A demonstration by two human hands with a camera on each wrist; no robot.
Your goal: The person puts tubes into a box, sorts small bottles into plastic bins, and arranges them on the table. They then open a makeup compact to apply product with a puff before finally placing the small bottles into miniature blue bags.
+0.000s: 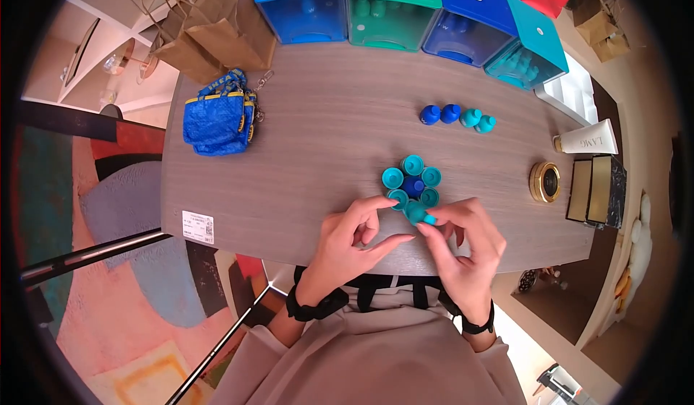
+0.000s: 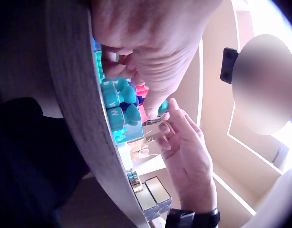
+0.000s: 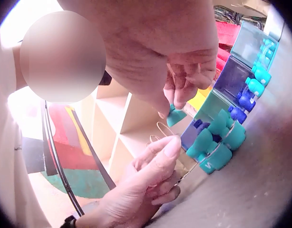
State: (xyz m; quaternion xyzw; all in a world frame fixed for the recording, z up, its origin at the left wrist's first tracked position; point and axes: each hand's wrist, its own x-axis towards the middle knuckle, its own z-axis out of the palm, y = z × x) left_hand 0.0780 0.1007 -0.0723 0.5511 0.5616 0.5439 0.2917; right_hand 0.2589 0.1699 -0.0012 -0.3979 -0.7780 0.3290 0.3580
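Note:
My right hand (image 1: 470, 242) pinches a small teal bottle-shaped piece (image 1: 416, 211) between thumb and fingertips, tilted with its narrow end toward that hand. In the right wrist view this teal piece (image 3: 175, 116) hangs at the fingertips, above the tabletop. Several teal pieces with flared, cup-like tops (image 1: 413, 164) stand in a ring around a dark blue piece (image 1: 413, 186). My left hand (image 1: 350, 231) is beside the ring with thumb and index spread and nothing between them. Its index fingertip overlaps the rim of a near teal piece (image 1: 397, 200). Letters mark the teal pieces (image 2: 113, 99).
Behind the ring stand two dark blue bottle pieces (image 1: 441, 114) and two teal ones (image 1: 478, 120) in a row. Coloured bins (image 1: 394, 26) line the back. A blue bag (image 1: 219, 119) lies left; a tube (image 1: 589, 139), gold round tin (image 1: 544, 182) and boxes (image 1: 596, 190) are right.

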